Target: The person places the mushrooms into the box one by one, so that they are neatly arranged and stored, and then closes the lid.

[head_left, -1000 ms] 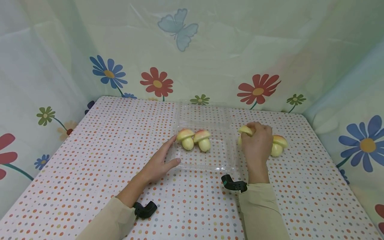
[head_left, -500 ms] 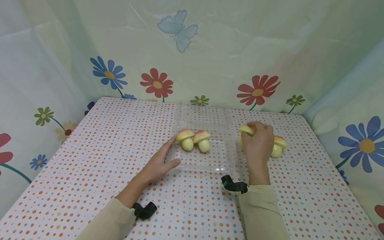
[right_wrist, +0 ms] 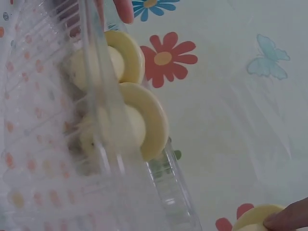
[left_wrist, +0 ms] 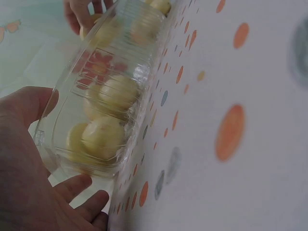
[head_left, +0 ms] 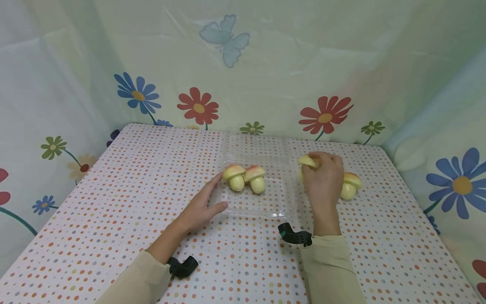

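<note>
Two yellow mushrooms with reddish caps, a left one (head_left: 236, 184) and a right one (head_left: 257, 184), lie side by side in a clear plastic box (head_left: 281, 214) with its lid folded back. My left hand (head_left: 199, 211) rests against the box's left side, thumb and fingers spread around its corner in the left wrist view. Just right of the box, my right hand (head_left: 324, 183) pinches a third mushroom (head_left: 307, 161), partly hidden by the hand. In the right wrist view a fingertip (right_wrist: 291, 219) presses on this mushroom's cap. Another mushroom (head_left: 348, 191) lies beyond the right hand, partly covered.
The transparent lid (head_left: 254, 145) lies flat behind the box, toward the back edge of the table. A dotted cloth (head_left: 152, 169) covers the table. A flowered curtain (head_left: 265, 76) stands behind and at both sides.
The right hand and the mushroom it pinches have shifted very slightly left, toward the box. The left hand stays at the box's side. The head view has tilted a little.
</note>
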{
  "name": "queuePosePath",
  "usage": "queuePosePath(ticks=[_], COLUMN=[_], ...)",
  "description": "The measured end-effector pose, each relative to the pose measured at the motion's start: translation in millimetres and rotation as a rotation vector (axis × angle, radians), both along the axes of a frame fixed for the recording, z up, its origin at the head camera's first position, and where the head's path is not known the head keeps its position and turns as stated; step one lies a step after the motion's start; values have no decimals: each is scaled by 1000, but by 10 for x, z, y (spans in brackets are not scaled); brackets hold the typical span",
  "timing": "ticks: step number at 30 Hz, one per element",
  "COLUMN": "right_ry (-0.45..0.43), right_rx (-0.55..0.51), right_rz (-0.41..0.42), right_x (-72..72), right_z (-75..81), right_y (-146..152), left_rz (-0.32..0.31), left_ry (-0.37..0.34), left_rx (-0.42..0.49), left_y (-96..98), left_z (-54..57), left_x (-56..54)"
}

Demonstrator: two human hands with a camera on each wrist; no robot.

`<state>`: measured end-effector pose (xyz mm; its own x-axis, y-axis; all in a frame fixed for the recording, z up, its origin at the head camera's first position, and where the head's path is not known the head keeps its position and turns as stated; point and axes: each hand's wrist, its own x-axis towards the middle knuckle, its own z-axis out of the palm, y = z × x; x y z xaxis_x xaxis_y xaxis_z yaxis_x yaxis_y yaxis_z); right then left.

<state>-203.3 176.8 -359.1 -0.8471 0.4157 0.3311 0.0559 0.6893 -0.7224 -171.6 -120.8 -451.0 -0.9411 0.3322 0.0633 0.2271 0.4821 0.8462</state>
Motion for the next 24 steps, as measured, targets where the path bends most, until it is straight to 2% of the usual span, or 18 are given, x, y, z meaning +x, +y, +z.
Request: queuePosePath(ticks=[24], right_ry=[90], right_rx=[97], right_rz=[170], right_x=[34], right_z=[20], right_y=[-94], left_rz=[-5], left_ry=[24], left_rx=[9], left_y=[2], left_z=[-26], left_x=[-10])
